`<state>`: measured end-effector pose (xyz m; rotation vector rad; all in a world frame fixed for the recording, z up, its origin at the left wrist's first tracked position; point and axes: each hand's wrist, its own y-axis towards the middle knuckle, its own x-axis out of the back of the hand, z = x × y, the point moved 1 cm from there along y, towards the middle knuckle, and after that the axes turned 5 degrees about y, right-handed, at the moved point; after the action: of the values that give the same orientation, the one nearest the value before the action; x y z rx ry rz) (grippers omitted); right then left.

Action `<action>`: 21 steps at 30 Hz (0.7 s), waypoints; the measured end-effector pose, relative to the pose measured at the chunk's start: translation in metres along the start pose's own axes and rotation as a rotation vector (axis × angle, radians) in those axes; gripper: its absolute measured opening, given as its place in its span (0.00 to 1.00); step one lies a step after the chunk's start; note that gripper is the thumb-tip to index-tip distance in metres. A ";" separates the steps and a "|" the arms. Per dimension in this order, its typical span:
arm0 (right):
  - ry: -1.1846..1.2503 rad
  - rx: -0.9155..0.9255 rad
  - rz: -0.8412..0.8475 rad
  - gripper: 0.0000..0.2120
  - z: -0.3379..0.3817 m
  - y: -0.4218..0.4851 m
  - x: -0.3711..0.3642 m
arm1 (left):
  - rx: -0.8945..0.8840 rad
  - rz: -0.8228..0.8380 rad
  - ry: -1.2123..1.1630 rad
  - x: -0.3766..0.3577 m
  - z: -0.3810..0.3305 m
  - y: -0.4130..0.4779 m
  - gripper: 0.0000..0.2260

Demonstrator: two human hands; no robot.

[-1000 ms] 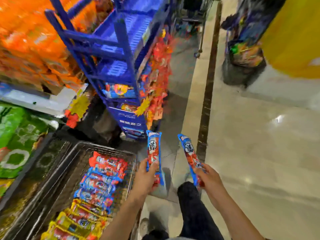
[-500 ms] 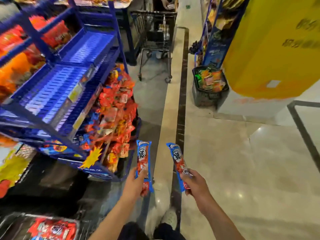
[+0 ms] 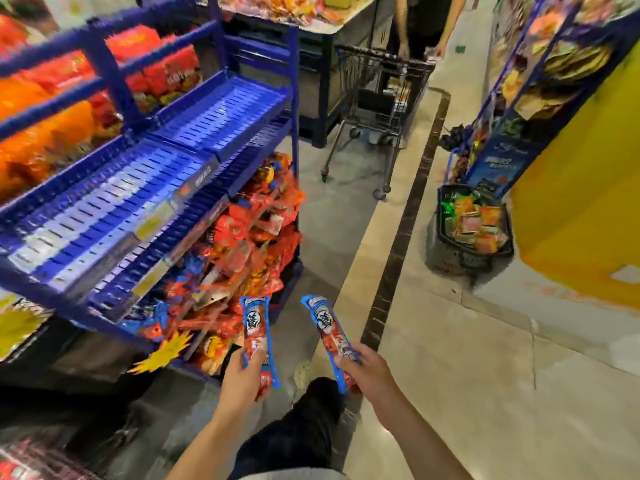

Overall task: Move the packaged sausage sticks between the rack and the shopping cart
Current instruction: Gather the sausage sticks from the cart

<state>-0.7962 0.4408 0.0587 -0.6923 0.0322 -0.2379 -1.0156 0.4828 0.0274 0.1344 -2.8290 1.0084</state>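
Rack: the blue rack stands to the left of both hands and goes up high above them. Its middle shelves show blue slats.
Bags: orange and red bags sit on the top shelves, far up and left of the left hand.
Packets: a heap of red packets fills the low shelf, just above the left hand.
Star tag: a yellow spiky tag sticks out at the rack's low edge, just left of the left hand.
Left hand: the left hand has its fingers curled round the low end of one pack.
Left sausage pack: the left sausage pack is red with blue edges. It stands almost straight up out of the left hand, near the rack's low shelf.
Leg: a dark trouser leg is below, between the two hands.
Right sausage pack: the right sausage pack looks the same. Its top leans left, and the two packs do not touch.
Right hand: the right hand grips the low end of this pack.
Floor strip: a dark strip runs away from just above the right hand.
Cart: a metal cart stands far beyond both hands, with another person behind it.
Basket: a black basket of bright packets sits on the floor, up and right of the right hand.
Wall: a yellow wall is far to the right.
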 end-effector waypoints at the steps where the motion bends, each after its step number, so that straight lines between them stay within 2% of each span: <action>1: -0.001 -0.010 0.003 0.07 0.009 0.012 0.002 | -0.008 -0.017 -0.011 -0.006 -0.007 0.006 0.09; 8: -0.176 0.021 0.127 0.08 0.121 0.129 0.026 | -0.045 -0.119 -0.089 -0.060 -0.087 0.085 0.11; 11: -0.166 0.077 0.136 0.12 0.176 0.174 0.037 | -0.040 -0.149 -0.107 -0.086 -0.132 0.110 0.12; 14: -0.140 0.115 0.150 0.12 0.219 0.200 0.043 | -0.061 -0.175 -0.140 -0.106 -0.172 0.121 0.14; 21: -0.092 0.376 0.240 0.10 0.355 0.262 0.023 | -0.338 -0.285 -0.253 -0.122 -0.307 0.133 0.06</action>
<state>-0.6812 0.8534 0.1663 -0.3197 -0.0174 0.0208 -0.8822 0.7847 0.1606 0.6459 -3.0319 0.4755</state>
